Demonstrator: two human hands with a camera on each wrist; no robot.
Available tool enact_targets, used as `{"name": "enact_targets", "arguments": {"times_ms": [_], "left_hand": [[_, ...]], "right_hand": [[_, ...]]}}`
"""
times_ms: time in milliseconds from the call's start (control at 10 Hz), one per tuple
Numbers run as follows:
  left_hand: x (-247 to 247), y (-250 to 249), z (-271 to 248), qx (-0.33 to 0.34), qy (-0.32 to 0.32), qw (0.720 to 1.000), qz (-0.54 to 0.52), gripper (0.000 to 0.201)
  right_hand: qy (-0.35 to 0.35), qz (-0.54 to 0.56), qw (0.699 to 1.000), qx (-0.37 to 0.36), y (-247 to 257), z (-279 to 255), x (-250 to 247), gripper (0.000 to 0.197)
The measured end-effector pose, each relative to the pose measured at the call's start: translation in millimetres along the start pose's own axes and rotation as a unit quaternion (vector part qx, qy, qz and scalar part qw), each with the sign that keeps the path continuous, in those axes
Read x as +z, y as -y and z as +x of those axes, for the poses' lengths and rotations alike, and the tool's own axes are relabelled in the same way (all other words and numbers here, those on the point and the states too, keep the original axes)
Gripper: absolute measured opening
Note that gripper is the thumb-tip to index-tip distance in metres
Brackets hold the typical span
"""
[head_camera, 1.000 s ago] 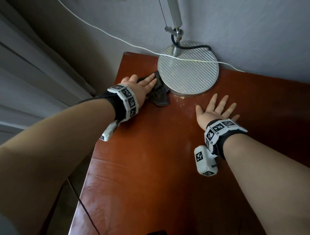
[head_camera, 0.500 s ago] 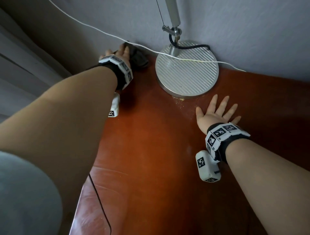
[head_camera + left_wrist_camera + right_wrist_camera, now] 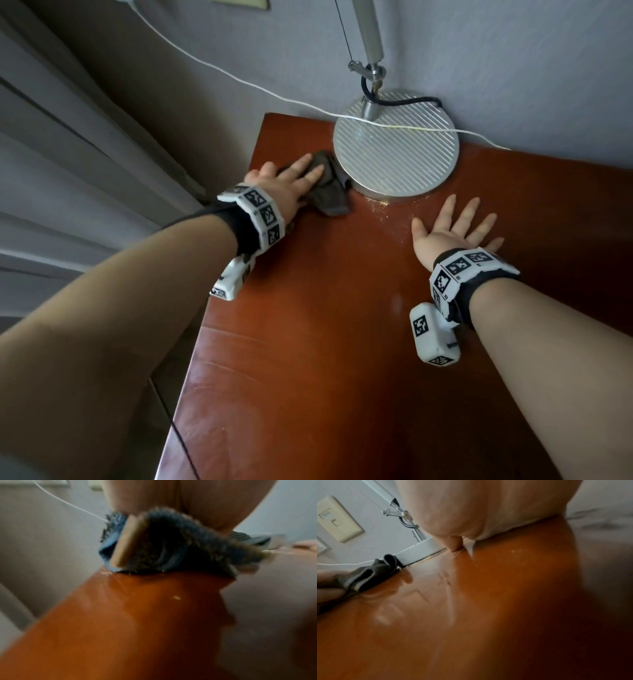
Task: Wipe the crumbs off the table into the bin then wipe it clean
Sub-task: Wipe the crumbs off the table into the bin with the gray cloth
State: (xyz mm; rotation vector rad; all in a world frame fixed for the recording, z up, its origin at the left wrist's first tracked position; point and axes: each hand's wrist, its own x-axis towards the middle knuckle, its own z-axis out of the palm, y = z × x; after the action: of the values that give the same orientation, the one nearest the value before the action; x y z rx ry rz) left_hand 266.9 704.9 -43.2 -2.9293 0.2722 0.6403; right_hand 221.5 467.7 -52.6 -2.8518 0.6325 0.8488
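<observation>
My left hand (image 3: pixel 289 181) presses flat on a dark grey cloth (image 3: pixel 330 197) near the far left edge of the reddish wooden table (image 3: pixel 308 342), just left of the lamp base. The same cloth (image 3: pixel 171 547) bunches under my palm in the left wrist view, and the cloth (image 3: pixel 373 573) touches the base's rim in the right wrist view. Fine pale crumbs (image 3: pixel 380 210) lie along the front of the base. My right hand (image 3: pixel 452 229) rests flat on the table, fingers spread and holding nothing. No bin is in view.
A round ribbed metal lamp base (image 3: pixel 397 150) with its pole (image 3: pixel 368 31) stands at the table's far edge against the wall. A white cable (image 3: pixel 239 82) crosses the wall and the base. Curtains (image 3: pixel 68 154) hang left of the table.
My left hand has pulled the cloth back from the far left corner by the wall to the table beside the lamp base. My right hand has stayed in place.
</observation>
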Motion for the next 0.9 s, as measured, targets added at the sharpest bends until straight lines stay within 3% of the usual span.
{"name": "enact_targets", "arguments": {"times_ms": [200,300,500,600,700,800,900], "left_hand": [[11.0,58.6,0.8,-0.148,0.005,0.983,-0.104,0.063],[11.9,45.1,-23.6,-0.158,0.016,0.980,-0.118,0.061],[23.7,-16.4,-98.9,-0.066,0.045,0.996,-0.031,0.058],[30.6,-41.2,-123.8,-0.030,0.070,0.996,-0.041,0.062],[32.8,-63.6,-139.5,-0.011,0.098,0.989,-0.107,0.074],[30.0,-67.6,-148.6,-0.007,0.106,0.954,-0.279,0.078],[28.6,-55.1,-156.5,-0.025,0.055,0.909,-0.412,0.082]], "right_hand": [[-0.005,-0.008,1.000,0.003,-0.4,0.3,1.7,0.071],[-0.007,-0.006,1.000,0.000,-0.5,0.1,1.9,0.071],[-0.014,0.003,1.000,-0.003,-1.0,-1.2,0.5,0.073],[-0.020,0.013,1.000,-0.012,0.2,-5.7,-1.2,0.074],[0.002,0.004,0.999,-0.034,-8.0,-14.1,-6.3,0.075],[0.014,-0.006,0.996,-0.091,-19.0,-23.4,-19.0,0.068],[-0.024,0.031,0.982,-0.185,-20.4,-52.2,-25.1,0.062]]}}
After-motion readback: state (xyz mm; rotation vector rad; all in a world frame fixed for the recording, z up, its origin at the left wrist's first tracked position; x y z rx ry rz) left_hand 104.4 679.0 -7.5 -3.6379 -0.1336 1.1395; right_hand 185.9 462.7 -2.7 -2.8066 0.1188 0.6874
